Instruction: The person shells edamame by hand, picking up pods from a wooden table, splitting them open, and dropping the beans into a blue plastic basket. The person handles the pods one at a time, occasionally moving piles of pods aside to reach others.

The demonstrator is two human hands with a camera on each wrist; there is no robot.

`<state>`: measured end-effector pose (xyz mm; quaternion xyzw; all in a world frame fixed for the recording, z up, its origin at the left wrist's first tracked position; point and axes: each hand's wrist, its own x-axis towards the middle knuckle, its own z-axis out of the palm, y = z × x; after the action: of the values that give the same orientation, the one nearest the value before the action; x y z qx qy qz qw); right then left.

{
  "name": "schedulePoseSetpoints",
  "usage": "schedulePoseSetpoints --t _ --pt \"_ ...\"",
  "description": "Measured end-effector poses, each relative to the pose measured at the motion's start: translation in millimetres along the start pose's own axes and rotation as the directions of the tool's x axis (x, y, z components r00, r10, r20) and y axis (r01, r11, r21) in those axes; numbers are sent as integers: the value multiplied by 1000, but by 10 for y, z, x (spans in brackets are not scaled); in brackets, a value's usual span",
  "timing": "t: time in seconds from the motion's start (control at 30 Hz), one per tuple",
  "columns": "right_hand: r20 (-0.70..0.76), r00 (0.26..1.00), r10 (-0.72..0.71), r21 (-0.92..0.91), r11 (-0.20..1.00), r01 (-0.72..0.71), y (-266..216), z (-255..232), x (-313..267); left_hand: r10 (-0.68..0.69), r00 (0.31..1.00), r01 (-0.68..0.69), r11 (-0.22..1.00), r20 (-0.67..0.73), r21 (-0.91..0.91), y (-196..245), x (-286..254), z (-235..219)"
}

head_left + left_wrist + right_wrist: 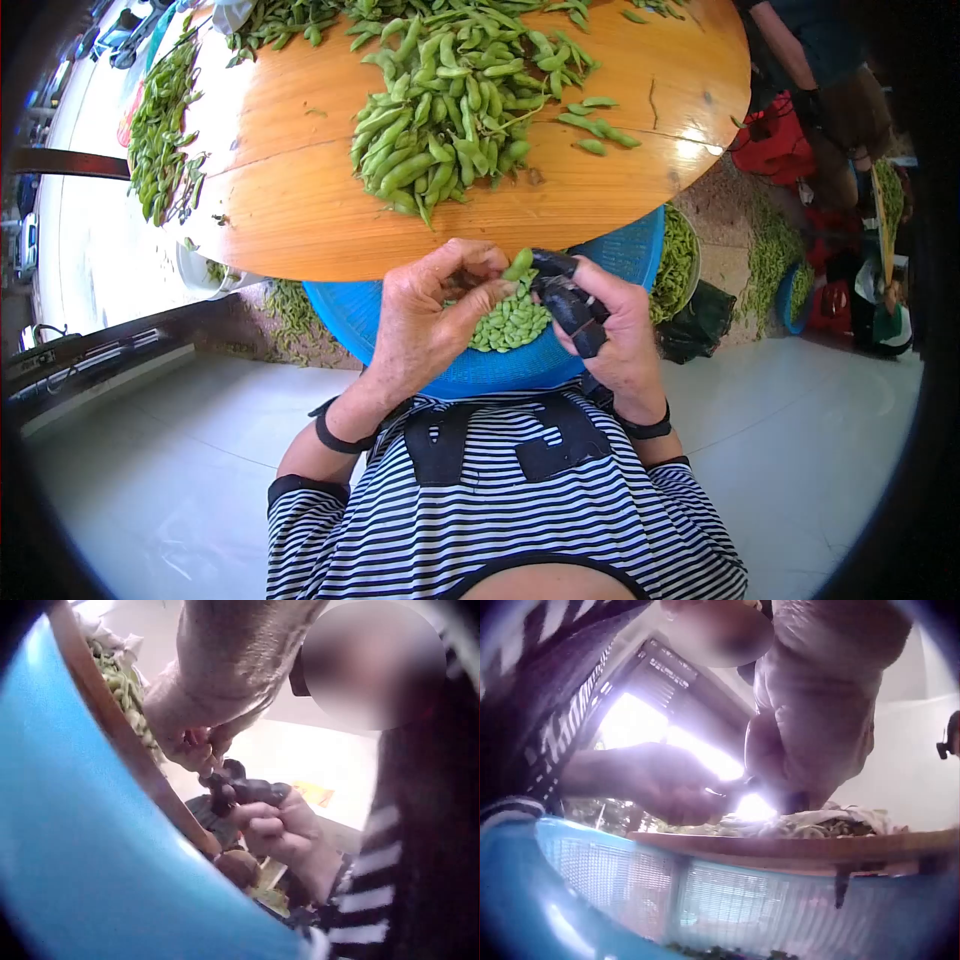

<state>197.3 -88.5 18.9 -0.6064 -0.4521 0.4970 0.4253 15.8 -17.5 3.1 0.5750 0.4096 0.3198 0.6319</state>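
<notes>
Above a blue basket (440, 372), my left hand (425, 310) pinches a green bean pod (518, 264) between thumb and fingers. My right hand (615, 330) meets it from the other side, fingers curled, with black coverings (572, 312) on thumb and finger near the pod's end. Shelled green beans (510, 322) lie in the basket below. In the left wrist view, the left hand (217, 697) and the right hand (281, 829) come together at the fingertips. In the right wrist view the right hand (817, 705) is dark, its fingertips hidden by glare.
A wooden table (290, 200) borders the basket, bearing a large heap of pods (440, 120) and more pods (160, 140) at its left. A bowl of pods (676, 262) stands right of the basket beside a dark bag (705, 325). Another person (790, 50) is at upper right.
</notes>
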Motion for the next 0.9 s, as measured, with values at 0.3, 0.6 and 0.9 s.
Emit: schedulePoseSetpoints --t 0.3,0.6,0.9 --pt "157 978 138 291 940 -180 150 34 -44 -5 1000 4 996 -14 -93 -148 -148 91" --pt "133 991 -8 110 994 -7 175 -31 -109 -204 963 266 818 174 -511 -230 -243 41" --pt "154 988 -1 63 998 -9 141 -4 -29 -216 942 322 802 258 -502 -289 -129 123"
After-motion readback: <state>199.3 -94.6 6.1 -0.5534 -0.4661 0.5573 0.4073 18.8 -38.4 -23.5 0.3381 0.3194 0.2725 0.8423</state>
